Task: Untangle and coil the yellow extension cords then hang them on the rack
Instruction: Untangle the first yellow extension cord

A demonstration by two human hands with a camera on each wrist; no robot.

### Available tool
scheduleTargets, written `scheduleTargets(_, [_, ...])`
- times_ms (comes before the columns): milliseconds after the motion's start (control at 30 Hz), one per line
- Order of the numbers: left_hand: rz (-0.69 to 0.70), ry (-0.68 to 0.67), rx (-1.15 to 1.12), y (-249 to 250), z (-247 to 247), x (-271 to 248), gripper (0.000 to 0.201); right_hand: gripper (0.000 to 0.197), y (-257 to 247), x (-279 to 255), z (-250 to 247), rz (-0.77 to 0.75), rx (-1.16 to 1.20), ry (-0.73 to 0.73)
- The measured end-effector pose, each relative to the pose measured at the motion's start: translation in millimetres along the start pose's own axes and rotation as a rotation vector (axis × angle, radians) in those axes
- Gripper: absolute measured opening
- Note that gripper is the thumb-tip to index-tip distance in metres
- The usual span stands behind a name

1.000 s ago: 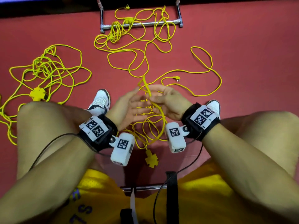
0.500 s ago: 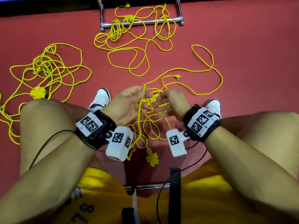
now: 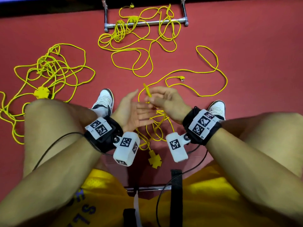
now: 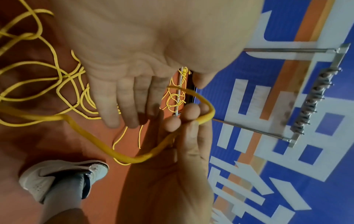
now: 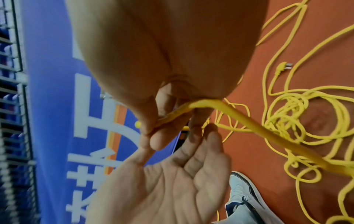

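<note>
The yellow cord (image 3: 211, 94) that I am working on runs from the floor up between my knees. My right hand (image 3: 161, 99) pinches a bent loop of the cord (image 4: 205, 119) between thumb and fingertips. That same pinch shows in the right wrist view (image 5: 162, 119). My left hand (image 3: 136, 112) is held flat, palm up, just left of the loop, fingers straight (image 4: 124, 104) and holding nothing. The cord's cross-shaped socket (image 3: 155, 160) is below my wrists, and its plug (image 3: 181, 78) lies on the red floor ahead.
A second tangled cord (image 3: 49, 69) with a cross socket (image 3: 41, 94) lies to the left. A third cord (image 3: 144, 46) sprawls over the rack's base bar (image 3: 150, 22). The rack's hook row (image 4: 314, 100) is ahead. My white shoes (image 3: 104, 99) flank the work.
My left hand has let go of the cord and opened flat. My right hand has lifted a loop of the cord a little higher.
</note>
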State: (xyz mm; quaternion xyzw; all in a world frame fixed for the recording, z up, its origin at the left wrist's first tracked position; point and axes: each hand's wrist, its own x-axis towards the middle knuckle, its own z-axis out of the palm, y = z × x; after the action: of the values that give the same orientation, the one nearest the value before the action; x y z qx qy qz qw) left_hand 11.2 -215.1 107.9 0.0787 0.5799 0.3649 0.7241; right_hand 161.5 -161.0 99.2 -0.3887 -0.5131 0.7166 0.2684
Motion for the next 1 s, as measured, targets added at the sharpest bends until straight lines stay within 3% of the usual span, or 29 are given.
scheduleTargets(167, [-0.005, 0.051, -0.141, 2, -3, 8, 0.080, 0.036, 1, -13, 10, -0.043, -0.126, -0.282])
scheduleTargets(333, [0.075, 0.132, -0.037, 3, 3, 5, 0.041, 0.017, 2, -13, 6, 0.029, -0.479, -0.402])
scheduleTargets(400, [0.169, 0.154, -0.025, 2, 2, 8, 0.034, 0.006, 4, -9, -2, 0.056, -0.716, -0.368])
scheduleTargets(467, [0.249, 0.099, 0.037, 3, 1, 7, 0.029, 0.018, 10, 0, -12, 0.086, -0.799, -0.186])
scheduleTargets(567, [0.274, -0.090, 0.125, 0, 5, -2, 0.024, 0.042, 10, 9, -22, 0.269, -0.512, 0.153])
scheduleTargets(667, [0.190, -0.282, 0.152, -4, 13, -12, 0.026, 0.057, 3, 10, -20, 0.457, -0.157, 0.176])
scheduleTargets(767, [0.087, -0.383, 0.234, -9, 17, -13, 0.046, 0.054, 4, 10, -16, 0.464, 0.095, 0.131])
scheduleTargets(867, [0.033, -0.366, 0.342, -19, 19, -10, 0.058, 0.029, 8, 13, -15, 0.385, 0.246, 0.174])
scheduleTargets(1000, [-0.003, -0.221, 0.464, -28, 15, -3, 0.047, 0.017, 7, 15, -17, 0.315, 0.357, 0.290])
